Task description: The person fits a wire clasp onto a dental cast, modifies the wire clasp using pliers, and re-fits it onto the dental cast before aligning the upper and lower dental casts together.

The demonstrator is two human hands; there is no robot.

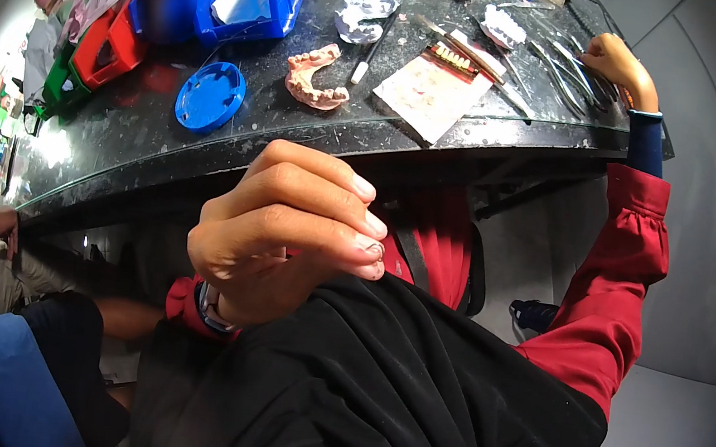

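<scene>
In the middle, your left hand (pixel 289 228) bunches its fingertips; upper right, your right hand (pixel 618 66) bends by metal tools (pixel 568 81), grip unclear.

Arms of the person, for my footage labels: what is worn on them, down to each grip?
The right sleeve is red, with a dark blue undersleeve; the left sleeve is red, with a silvery wrist band. Left grip and right grip are ungloved.

Left hand (pixel 291 231) curls its fingers; right hand (pixel 618 66) bends inward.
</scene>
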